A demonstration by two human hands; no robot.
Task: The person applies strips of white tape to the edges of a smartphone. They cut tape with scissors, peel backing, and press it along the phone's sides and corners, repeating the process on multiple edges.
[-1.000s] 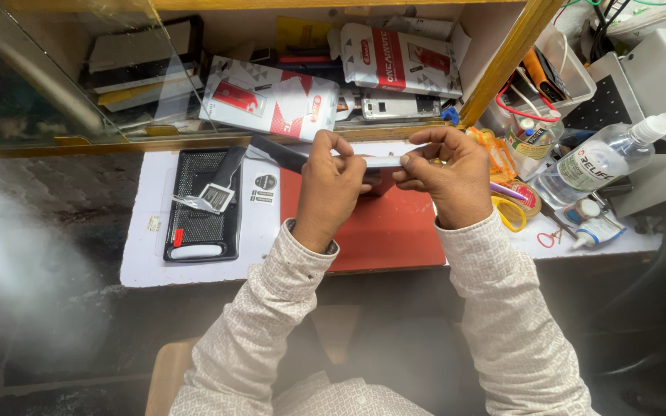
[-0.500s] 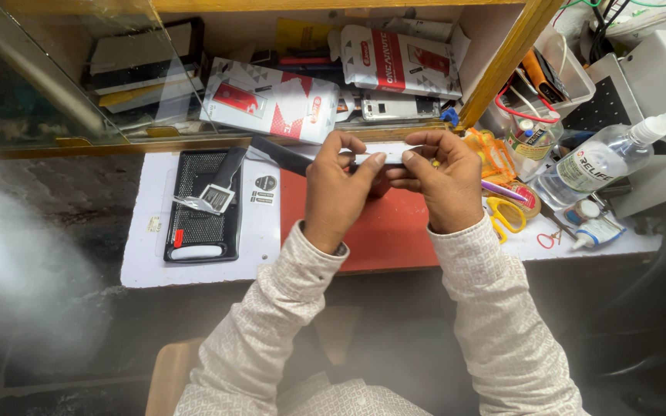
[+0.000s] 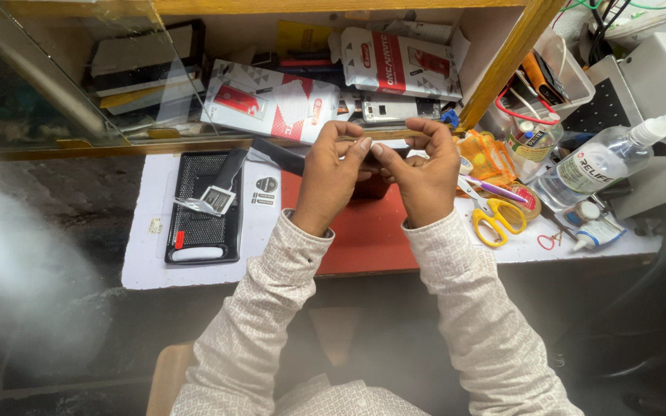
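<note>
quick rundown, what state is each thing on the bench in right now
left hand: raised, fingertips pinched against the right hand's
right hand: raised, fingers curled; anything held is hidden
yellow scissors: lying flat, blades closed
spray bottle: on its side, nozzle on
black tray: flat on the white mat

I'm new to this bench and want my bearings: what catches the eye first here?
First, the left hand and right hand raised together at the centre, fingertips meeting over a red mat; what they pinch is too hidden to tell. Next, the yellow-handled scissors just right of the hands, and the clear spray bottle lying farther right. Left of the mat sits a black mesh tray.
</note>
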